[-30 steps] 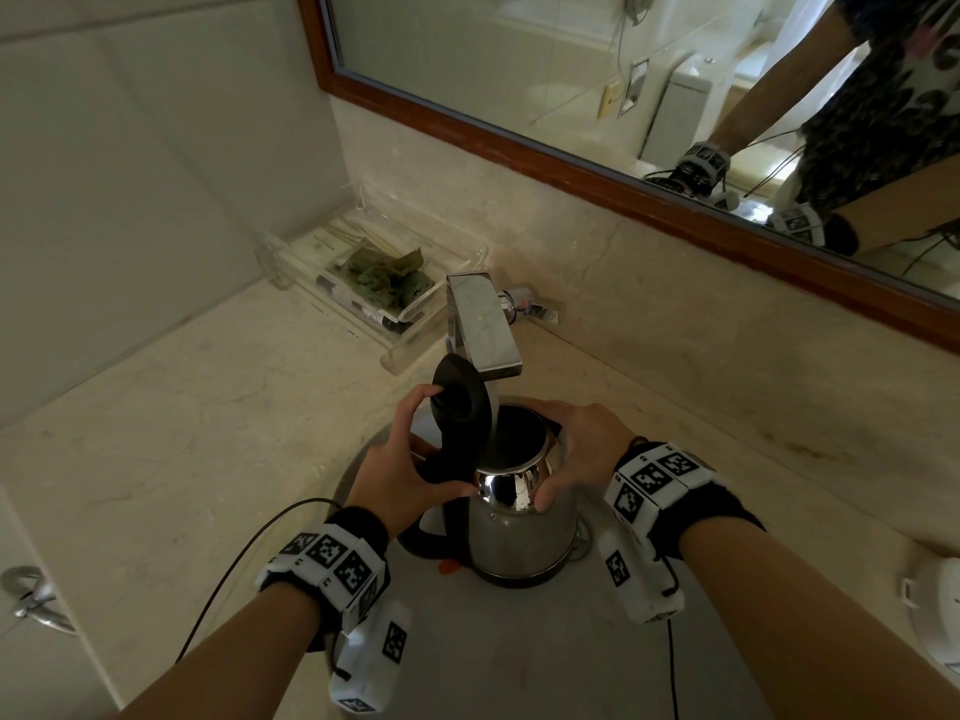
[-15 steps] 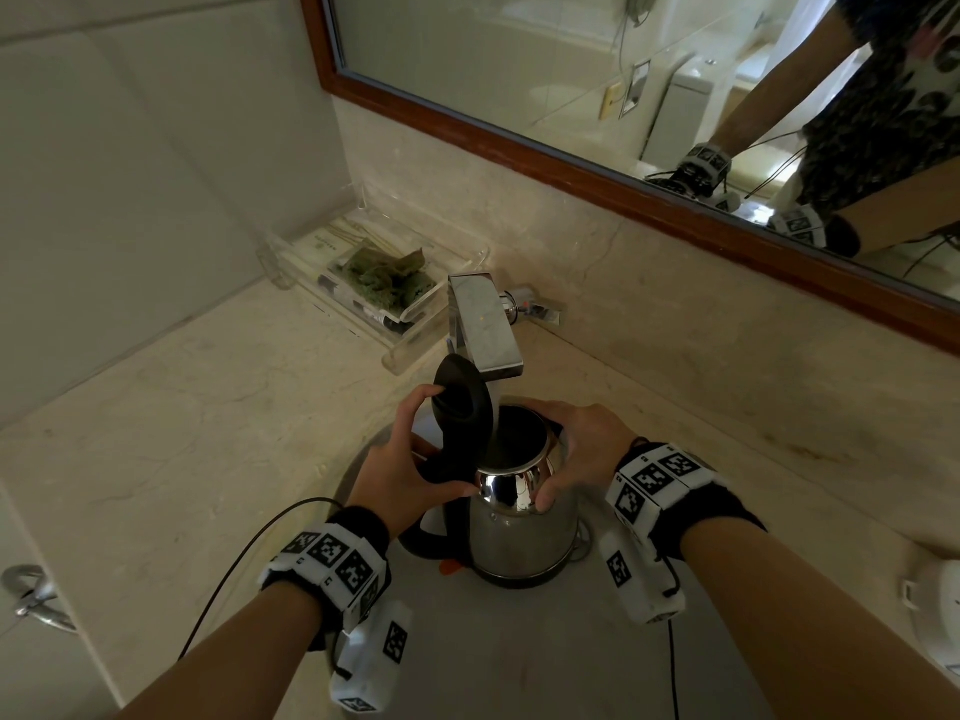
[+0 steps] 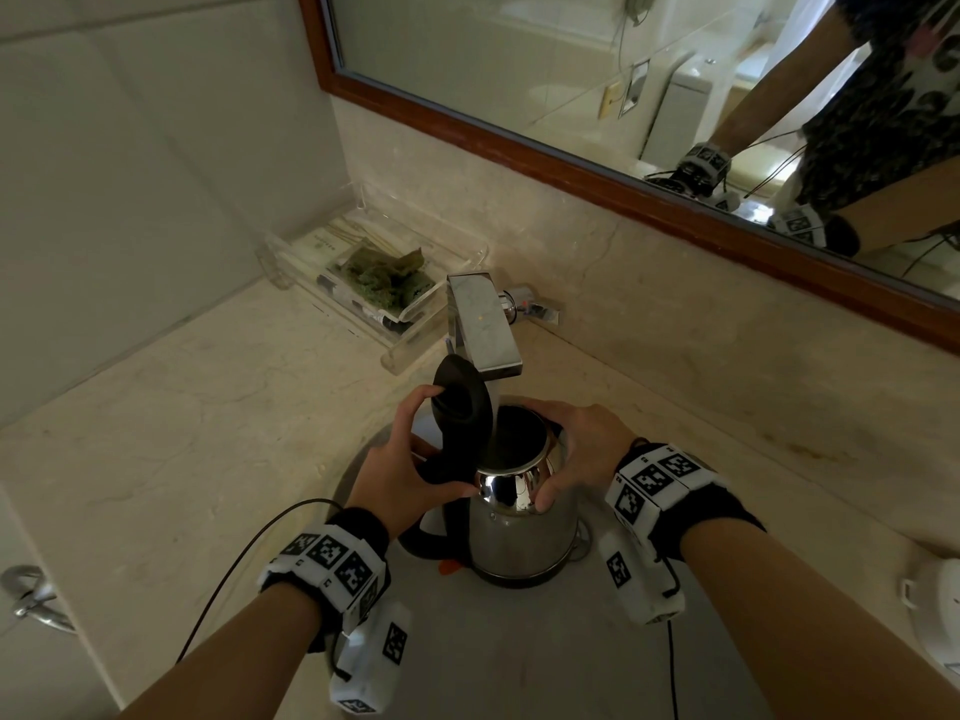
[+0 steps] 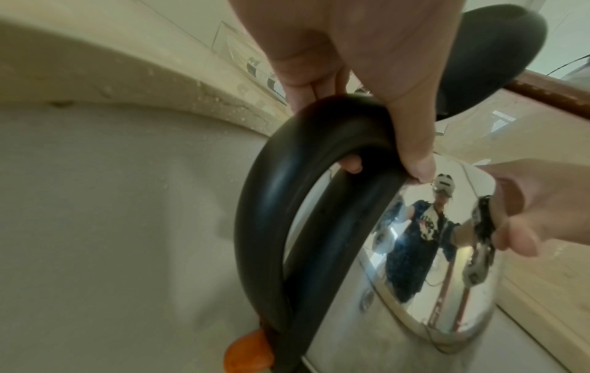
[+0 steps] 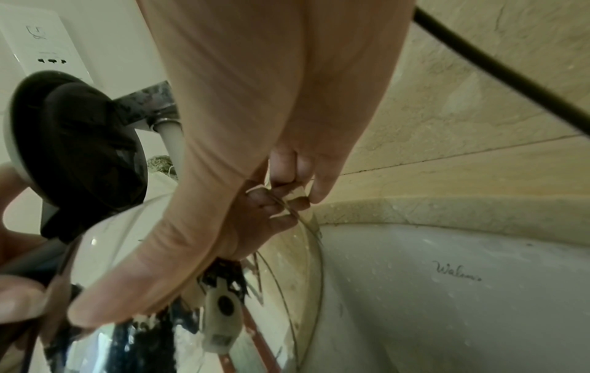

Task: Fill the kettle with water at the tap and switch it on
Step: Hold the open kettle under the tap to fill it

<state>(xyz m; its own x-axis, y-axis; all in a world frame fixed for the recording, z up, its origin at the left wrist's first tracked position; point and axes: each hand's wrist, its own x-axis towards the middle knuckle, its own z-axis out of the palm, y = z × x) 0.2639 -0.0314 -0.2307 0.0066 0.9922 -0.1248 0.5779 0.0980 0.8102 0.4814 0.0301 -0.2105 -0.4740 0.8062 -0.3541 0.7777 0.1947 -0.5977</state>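
A steel kettle (image 3: 519, 543) stands in the sink basin (image 3: 519, 667) under the square chrome tap (image 3: 483, 324). Its black lid (image 3: 462, 402) is tipped up. A thin stream of water (image 5: 170, 143) falls from the tap into the opening. My left hand (image 3: 405, 470) grips the black handle (image 4: 280, 202), one finger up against the lid's edge. My right hand (image 3: 582, 449) curls over the kettle's upper rim, thumb on the shiny front. An orange switch (image 4: 245, 353) sits at the foot of the handle.
A clear tray (image 3: 363, 283) of toiletries stands on the marble counter (image 3: 182, 433) left of the tap. A wood-framed mirror (image 3: 571, 163) runs along the back wall. A white object (image 3: 935, 615) lies at the counter's right edge. A wall socket (image 5: 41, 50) is behind the lid.
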